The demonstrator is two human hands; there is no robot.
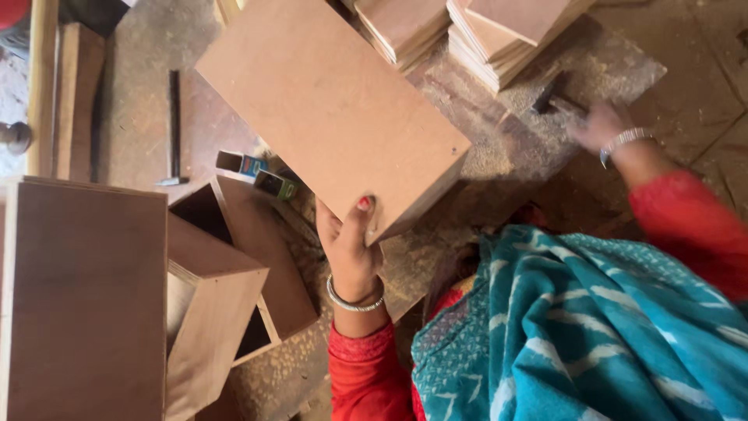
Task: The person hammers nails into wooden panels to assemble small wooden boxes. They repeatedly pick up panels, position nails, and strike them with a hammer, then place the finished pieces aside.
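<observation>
Left hand (351,245) pinches the tilted plywood box (335,109) by one corner, so it may slip; right hand (600,125), blurred, grip unclear, at the hammer (555,95).

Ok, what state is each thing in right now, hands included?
Left hand: gripping the plywood box by its near edge.
Plywood box: closed, raised and tilted.
Right hand: blurred, on the hammer; grip unclear.
Hammer: on the sawdust-covered floor.
Open wooden box: unheld, lying tilted, hollow side showing.
Stacked boards: piled flat.
Second hammer: lying flat, untouched.
</observation>
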